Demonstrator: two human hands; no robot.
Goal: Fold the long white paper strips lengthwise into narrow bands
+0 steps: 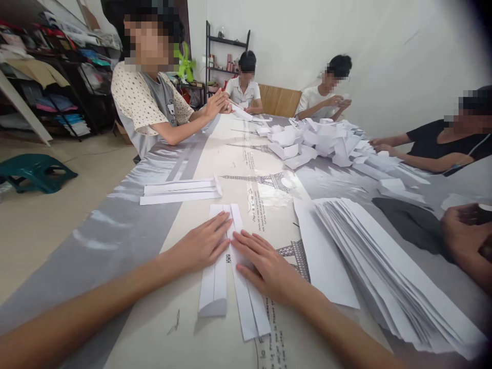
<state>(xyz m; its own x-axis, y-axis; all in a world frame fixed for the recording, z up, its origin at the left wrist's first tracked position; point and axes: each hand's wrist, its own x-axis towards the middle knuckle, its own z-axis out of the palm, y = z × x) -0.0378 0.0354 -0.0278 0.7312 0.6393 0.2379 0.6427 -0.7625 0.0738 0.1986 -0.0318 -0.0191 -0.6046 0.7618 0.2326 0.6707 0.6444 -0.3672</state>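
Observation:
Two narrow folded paper strips lie side by side on the table in front of me. My left hand [205, 238] rests flat across the upper part of the left folded paper strip [213, 287], whose near end curls up. On the right folded paper strip [251, 310] my right hand [259, 256] lies with its fingers stretched out. The fingertips of both hands come close together near the strips' far ends. Beyond my left hand, another folded paper piece [180, 190] lies crosswise. The hands partly cover both strips.
A fanned stack of white paper sheets [384, 266] lies to my right, with a dark cloth [409, 223] beyond it. Folded papers [319, 136] are heaped farther back. Several people sit around the table [161, 302]. A green stool [38, 171] stands on the floor at left.

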